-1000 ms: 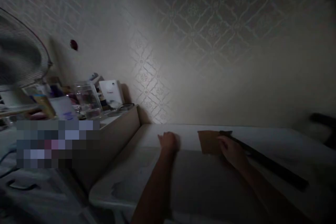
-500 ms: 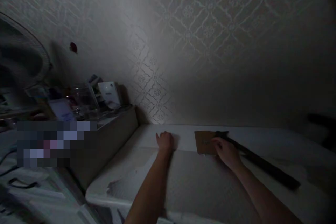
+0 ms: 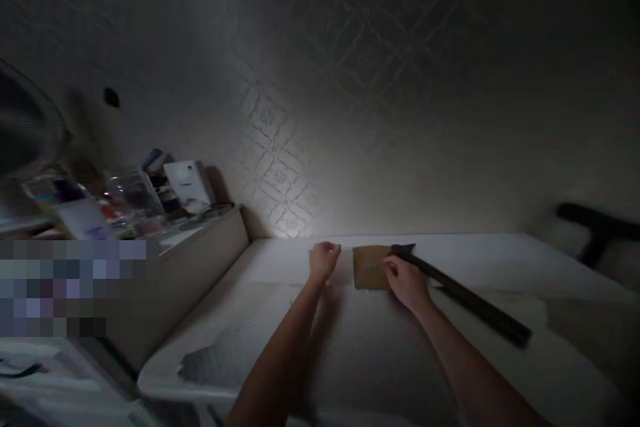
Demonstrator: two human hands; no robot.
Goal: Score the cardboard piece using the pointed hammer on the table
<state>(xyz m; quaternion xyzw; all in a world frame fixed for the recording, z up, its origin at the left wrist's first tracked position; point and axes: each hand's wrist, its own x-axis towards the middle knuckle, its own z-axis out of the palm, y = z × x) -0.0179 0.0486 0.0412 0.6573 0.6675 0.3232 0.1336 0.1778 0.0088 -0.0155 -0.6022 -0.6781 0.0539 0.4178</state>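
Note:
A brown square piece with small marks in its middle lies on the white table near the wall. Over its right edge is my right hand, thumb and fingertips pressed together; anything between them is too small to make out. My left hand is to the left of the brown piece, apart from it, with its fingers curled together and their contents hidden. A dark hammer-like tool lies behind and to the right of my right hand, its head by the piece's upper right corner.
On the left, a raised cabinet top holds a white box, clear containers and small items. A fan stands at the far left. A black armrest-like object is at the right edge. A patterned wall rises behind.
The view has shifted to the right and become darker. My left hand has turned and moved toward the brown piece, its fingers now curled. My right hand remains at the piece's right edge.

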